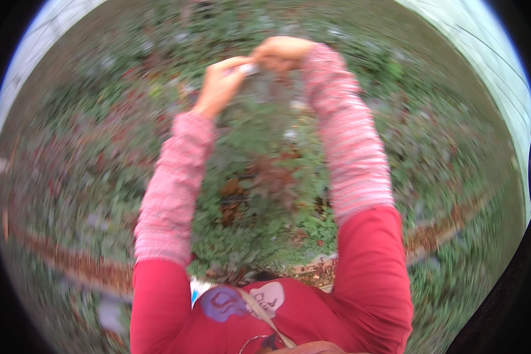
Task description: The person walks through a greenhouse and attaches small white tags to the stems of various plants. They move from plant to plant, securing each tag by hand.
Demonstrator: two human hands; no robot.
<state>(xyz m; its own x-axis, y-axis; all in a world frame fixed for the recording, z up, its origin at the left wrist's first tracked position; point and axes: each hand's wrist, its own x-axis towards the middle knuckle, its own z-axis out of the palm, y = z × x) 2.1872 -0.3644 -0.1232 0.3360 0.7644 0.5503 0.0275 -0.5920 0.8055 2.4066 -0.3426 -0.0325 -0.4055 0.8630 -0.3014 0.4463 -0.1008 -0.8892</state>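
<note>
Both my arms reach out ahead in pink knitted sleeves, and my hands meet at the upper middle of the view. A small whitish object (249, 69) is pinched in the fingers of my left hand (223, 82); blur hides what it is. My right hand (285, 51) is bent at the wrist, its fingers curled beside the left fingertips. Whether it holds something cannot be made out. Behind and below the hands spread leafy green plants (256, 128) with reddish patches, all blurred by motion.
A brown strip strewn with dry leaves (84, 270) crosses behind my body, with more green plants (442, 283) beyond it. Pale translucent sheeting (482, 57) curves along the upper right edge, and similar sheeting (35, 48) stands at the upper left.
</note>
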